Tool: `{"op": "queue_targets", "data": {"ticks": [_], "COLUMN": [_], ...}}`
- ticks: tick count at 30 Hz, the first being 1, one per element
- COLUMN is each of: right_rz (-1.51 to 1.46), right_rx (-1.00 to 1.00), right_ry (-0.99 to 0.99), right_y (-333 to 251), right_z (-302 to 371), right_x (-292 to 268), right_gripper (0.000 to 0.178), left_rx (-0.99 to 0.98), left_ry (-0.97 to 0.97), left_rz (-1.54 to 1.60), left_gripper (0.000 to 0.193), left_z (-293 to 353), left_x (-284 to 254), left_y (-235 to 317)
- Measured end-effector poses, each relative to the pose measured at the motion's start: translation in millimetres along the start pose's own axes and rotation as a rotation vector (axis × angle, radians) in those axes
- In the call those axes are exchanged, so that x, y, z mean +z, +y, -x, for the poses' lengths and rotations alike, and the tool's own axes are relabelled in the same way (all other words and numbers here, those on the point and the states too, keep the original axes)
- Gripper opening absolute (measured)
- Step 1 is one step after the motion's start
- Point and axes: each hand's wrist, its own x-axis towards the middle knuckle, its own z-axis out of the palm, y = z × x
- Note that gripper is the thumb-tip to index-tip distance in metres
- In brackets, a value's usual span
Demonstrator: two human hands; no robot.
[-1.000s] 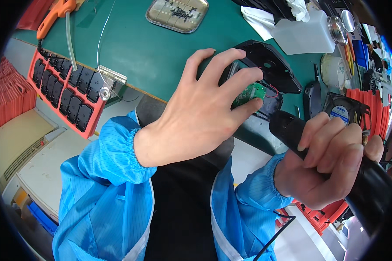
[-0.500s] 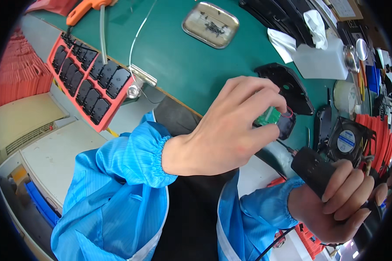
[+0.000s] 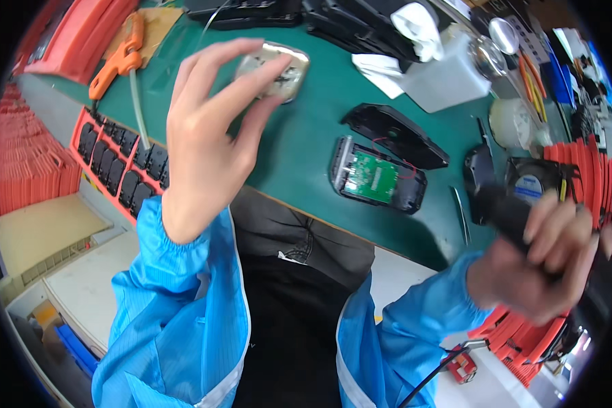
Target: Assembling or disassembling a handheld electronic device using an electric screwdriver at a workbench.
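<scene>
My left hand (image 3: 207, 136) reaches over the small metal tray (image 3: 297, 75) of dark screws, thumb and fingers apart; its fingertips hide part of the tray. I see nothing held in it. At the right my right hand (image 3: 540, 262), blurred by motion, is wrapped round a black electric screwdriver (image 3: 506, 216). Between the hands lies an opened black housing (image 3: 408, 195) with a green circuit board (image 3: 370, 177) inside. Its black cover half (image 3: 404, 136) rests just beyond, and thin red wires run between the two.
A red tray of black parts (image 3: 105, 166) juts over the table's left edge, near an orange glue gun (image 3: 122, 64). Further right are a thin metal tool (image 3: 461, 216), a black fan (image 3: 530, 183), a pump bottle (image 3: 445, 78) and white tissue (image 3: 415, 30).
My left hand has moved from above the circuit board leftward to the screw tray, uncovering the board. My right hand keeps the screwdriver and has risen slightly. The view has shifted.
</scene>
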Motion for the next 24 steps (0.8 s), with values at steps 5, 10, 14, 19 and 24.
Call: {"op": "queue_targets", "data": {"ticks": [5,10,14,19,24], "right_rz": [0.394,0.619,0.740,0.915,1.043], "right_rx": [-0.091,0.060,0.044,0.057,0.040], "right_ry": [0.151,0.195,0.032,-0.587,-0.759], "right_y": [77,79,41,29,30], "right_z": [-34,-27,19,70,76], "right_x": [-51,-15,-11,-17,-18], "right_gripper": [0.026,0.026,0.032,0.031,0.040], "left_rx": [0.025,0.083,0.104,0.157,0.153], "left_ry": [-0.167,-0.350,-0.454,-0.483,-0.468], "left_rz": [0.158,0.242,0.203,0.148,0.144], "left_gripper": [0.036,0.040,0.043,0.047,0.042], "left_z": [16,37,43,45,49], "left_x": [-1,0,0,3,3], "left_y": [34,59,64,62,59]}}
